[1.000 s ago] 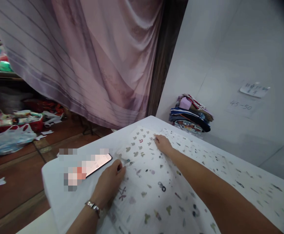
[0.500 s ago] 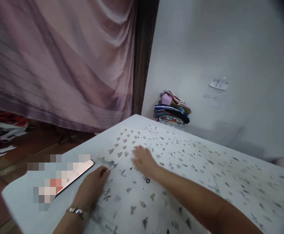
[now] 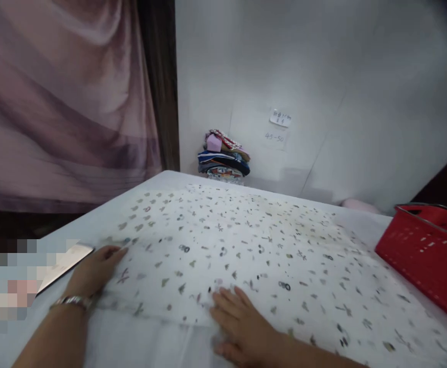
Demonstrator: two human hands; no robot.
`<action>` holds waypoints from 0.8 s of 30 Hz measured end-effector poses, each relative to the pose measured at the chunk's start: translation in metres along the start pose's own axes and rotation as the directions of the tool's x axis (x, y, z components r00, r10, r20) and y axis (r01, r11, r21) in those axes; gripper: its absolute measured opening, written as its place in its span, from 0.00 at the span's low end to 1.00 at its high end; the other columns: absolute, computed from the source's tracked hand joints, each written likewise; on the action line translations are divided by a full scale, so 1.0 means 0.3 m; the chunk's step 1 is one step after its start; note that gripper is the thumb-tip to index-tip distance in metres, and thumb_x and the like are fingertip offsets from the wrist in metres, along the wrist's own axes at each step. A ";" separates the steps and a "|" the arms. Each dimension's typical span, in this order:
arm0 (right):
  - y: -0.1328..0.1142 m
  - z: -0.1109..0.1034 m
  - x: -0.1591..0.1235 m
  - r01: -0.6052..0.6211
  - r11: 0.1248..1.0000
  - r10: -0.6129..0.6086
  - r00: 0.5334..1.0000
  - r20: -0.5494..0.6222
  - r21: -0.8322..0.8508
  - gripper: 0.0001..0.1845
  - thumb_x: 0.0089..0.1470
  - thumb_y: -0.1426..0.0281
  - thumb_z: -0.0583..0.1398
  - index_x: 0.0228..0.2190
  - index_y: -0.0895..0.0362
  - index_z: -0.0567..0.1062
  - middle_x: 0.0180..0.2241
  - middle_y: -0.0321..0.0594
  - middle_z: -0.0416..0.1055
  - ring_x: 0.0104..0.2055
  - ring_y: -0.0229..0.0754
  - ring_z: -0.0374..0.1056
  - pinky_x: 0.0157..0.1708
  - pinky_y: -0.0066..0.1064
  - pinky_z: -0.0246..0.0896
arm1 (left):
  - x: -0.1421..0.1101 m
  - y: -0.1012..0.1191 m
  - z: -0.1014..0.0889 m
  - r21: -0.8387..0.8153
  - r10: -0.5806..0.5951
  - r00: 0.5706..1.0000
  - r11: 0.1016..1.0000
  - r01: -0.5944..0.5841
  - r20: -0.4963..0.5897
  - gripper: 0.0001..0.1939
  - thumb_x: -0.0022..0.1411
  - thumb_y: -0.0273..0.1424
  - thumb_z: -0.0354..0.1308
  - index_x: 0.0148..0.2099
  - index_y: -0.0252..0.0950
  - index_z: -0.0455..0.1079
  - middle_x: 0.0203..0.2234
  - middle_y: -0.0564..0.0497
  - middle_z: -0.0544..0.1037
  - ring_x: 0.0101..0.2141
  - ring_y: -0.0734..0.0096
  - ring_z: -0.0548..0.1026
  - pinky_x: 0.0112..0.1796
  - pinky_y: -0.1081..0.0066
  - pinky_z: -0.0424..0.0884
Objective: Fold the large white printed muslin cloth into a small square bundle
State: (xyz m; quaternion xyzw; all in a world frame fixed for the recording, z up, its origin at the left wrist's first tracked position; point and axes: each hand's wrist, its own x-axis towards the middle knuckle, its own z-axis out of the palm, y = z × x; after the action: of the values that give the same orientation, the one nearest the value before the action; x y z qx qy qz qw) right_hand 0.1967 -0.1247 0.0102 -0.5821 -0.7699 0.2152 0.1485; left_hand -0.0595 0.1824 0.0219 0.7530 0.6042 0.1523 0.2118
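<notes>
A thin white cloth printed with small plants and figures lies spread over a white table. At the cloth's left edge is my left hand, wearing a silver bracelet; its fingers are closed on the edge, partly hidden by the hand itself. My right hand lies palm down near the cloth's front edge, fingers stretched out and somewhat apart, with nothing in it. Beside my left hand, a phone-like device with a lit screen stands partly blurred out.
A red plastic basket with a metal handle stands at the right. Folded fabrics are stacked beyond the table's far edge, against the wall. A pinkish curtain hangs at the left, and paper notes are on the wall.
My view has turned right, bringing the red basket in. My right hand has moved from the cloth's far left part back toward its front edge. The left hand stays at the left edge.
</notes>
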 end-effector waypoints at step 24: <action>-0.034 0.009 0.058 0.107 0.986 -0.130 0.972 -0.195 -0.127 0.16 0.55 0.66 0.53 0.45 0.56 0.69 0.42 0.45 0.67 0.45 0.45 0.62 0.43 0.36 0.60 | -0.189 -0.071 -0.025 -0.206 -0.319 0.947 0.929 0.307 -0.028 0.15 0.54 0.33 0.57 0.44 0.34 0.69 0.30 0.51 0.76 0.25 0.76 0.72 0.23 0.79 0.66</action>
State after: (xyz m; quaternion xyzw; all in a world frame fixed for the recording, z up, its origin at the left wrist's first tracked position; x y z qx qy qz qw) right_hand 0.1822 -0.1107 0.0127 -0.5616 -0.7953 0.1005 0.2049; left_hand -0.0938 0.1321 0.0192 0.6171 0.7043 0.1991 0.2890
